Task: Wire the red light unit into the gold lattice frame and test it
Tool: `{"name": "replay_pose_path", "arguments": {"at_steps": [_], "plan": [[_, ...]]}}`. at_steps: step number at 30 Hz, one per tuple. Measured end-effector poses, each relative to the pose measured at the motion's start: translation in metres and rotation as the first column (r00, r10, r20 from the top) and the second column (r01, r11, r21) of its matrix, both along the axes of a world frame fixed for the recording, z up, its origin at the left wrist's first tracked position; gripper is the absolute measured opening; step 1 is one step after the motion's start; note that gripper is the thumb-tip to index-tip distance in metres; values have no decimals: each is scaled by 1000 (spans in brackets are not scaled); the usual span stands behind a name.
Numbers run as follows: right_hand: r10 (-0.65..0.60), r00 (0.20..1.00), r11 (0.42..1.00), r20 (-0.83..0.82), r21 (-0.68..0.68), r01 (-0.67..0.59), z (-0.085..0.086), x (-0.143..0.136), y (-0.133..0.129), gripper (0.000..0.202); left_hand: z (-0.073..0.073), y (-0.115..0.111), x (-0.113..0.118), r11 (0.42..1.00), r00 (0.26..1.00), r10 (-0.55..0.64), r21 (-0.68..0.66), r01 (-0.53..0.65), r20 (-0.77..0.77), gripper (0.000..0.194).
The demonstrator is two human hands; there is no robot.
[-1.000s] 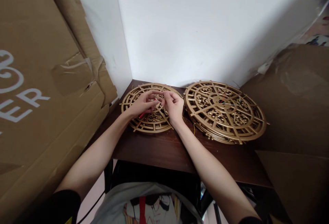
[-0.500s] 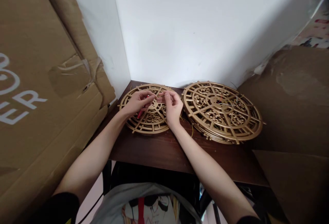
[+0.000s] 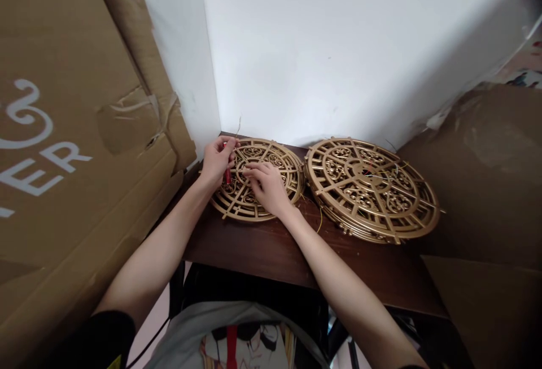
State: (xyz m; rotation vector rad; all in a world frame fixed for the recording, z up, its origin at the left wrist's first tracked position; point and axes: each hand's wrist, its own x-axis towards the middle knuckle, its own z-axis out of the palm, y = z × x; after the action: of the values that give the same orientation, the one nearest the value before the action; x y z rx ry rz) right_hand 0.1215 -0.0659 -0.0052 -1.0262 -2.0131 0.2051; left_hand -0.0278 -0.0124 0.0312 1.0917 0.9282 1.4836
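My left hand [image 3: 217, 161] is closed above the left side of a round gold openwork disc [image 3: 243, 212]. Between its thumb and forefinger a thin wire [image 3: 238, 127] sticks up, and a red-handled tool [image 3: 227, 176] is tucked in the same hand; the tool's working end is hidden. My right hand [image 3: 270, 188] lies over the disc's middle with the fingers stretched out, fingertips near the hub. I cannot make out anything held in it.
To the right, a stack of similar gold discs [image 3: 372, 194] has loose wires on top. A yellow wire [image 3: 320, 221] lies on the dark wooden table [image 3: 258, 250]. Cardboard stands at the left [image 3: 97, 199] and right [image 3: 483, 177]; a white wall [image 3: 330, 64] rises behind.
My hands were close together over the disc and have moved apart. The left hand went left and up with the wire; the right hand came down onto the disc and its fingers spread.
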Motion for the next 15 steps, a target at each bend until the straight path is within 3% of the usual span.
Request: {"name": "replay_pose_path", "arguments": {"at_steps": [6, 15], "plan": [[-46, 986, 997, 158, -60, 56, -3, -2, -1, 30, 1, -2, 2, 1000, 1000, 11, -19, -11, 19, 12], [-41, 981, 992, 190, -109, 63, 0, -2, -3, 33, 1, 0, 0, 997, 996, 8, -77, -2, 85, 11]]}}
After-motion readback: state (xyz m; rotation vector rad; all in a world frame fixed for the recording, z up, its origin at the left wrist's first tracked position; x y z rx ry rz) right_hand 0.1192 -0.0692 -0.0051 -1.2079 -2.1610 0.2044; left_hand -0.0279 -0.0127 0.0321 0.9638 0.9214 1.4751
